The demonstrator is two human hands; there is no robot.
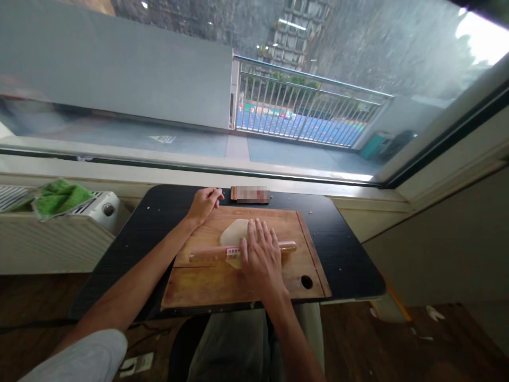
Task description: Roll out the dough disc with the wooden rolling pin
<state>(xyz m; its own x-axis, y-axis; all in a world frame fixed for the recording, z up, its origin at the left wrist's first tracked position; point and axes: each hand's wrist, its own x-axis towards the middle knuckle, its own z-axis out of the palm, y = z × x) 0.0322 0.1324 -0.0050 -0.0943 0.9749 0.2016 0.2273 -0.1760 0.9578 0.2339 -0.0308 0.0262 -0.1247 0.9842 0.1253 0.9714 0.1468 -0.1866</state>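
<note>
I had the right hand (262, 254) spread flat over the rolling pin (231, 252), which crossed the dough (234, 232) mid-board; the left hand (207, 201), apart at eleven o'clock, curled loosely, closure unclear. Beyond the cutting board (202, 288), a box (250, 194) sat at twelve.

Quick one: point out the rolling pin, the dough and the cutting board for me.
Rolling pin (232, 252): head view, on its label.
Dough (234, 233): head view, on its uncovered part beyond the rolling pin.
Cutting board (207, 284): head view, on bare wood near the front edge.
</note>
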